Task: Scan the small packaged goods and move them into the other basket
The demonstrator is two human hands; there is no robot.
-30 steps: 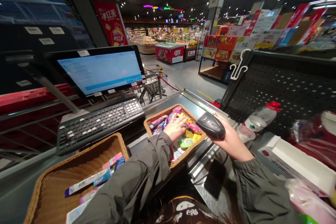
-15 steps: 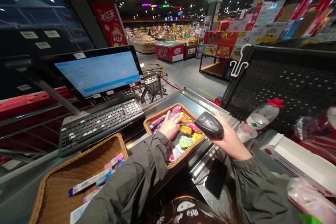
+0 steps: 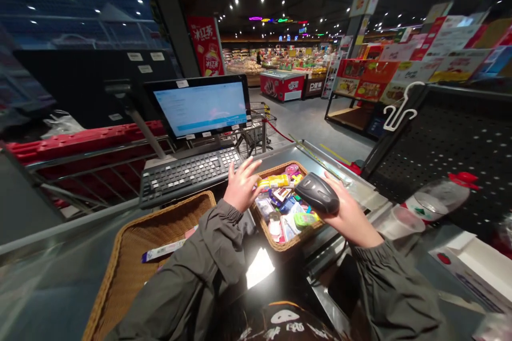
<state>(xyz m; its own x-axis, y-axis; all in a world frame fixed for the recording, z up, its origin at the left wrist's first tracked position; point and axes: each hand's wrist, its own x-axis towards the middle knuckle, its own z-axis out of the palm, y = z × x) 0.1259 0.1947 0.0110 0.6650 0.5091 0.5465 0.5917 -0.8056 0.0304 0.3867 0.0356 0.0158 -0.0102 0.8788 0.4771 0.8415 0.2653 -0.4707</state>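
In my right hand (image 3: pixel 351 218) is a black handheld barcode scanner (image 3: pixel 318 192), its head over the right part of a small wicker basket (image 3: pixel 276 245). My left hand (image 3: pixel 242 186) pinches one end of a yellow tube-shaped pack (image 3: pixel 275 181) between thumb and a finger, the other fingers raised. The pack lies level just above the basket's goods, its far end close to the scanner. Inside the basket are several small colourful packets and a green-and-white pack (image 3: pixel 304 220). A larger wicker basket (image 3: pixel 116 266) stands left, holding a long white-and-purple box (image 3: pixel 163 250), partly hidden by my sleeve.
A keyboard (image 3: pixel 190 175) and a lit monitor (image 3: pixel 204 106) stand behind the baskets. At right are a plastic cup (image 3: pixel 404 221), a large bottle with a red cap (image 3: pixel 442 197), an open white box (image 3: pixel 472 266) and a black perforated panel (image 3: pixel 452 138).
My left hand has come up and left from among the basket's goods, now with the yellow pack in its fingers. The scanner stays in my right hand. The view has turned left.
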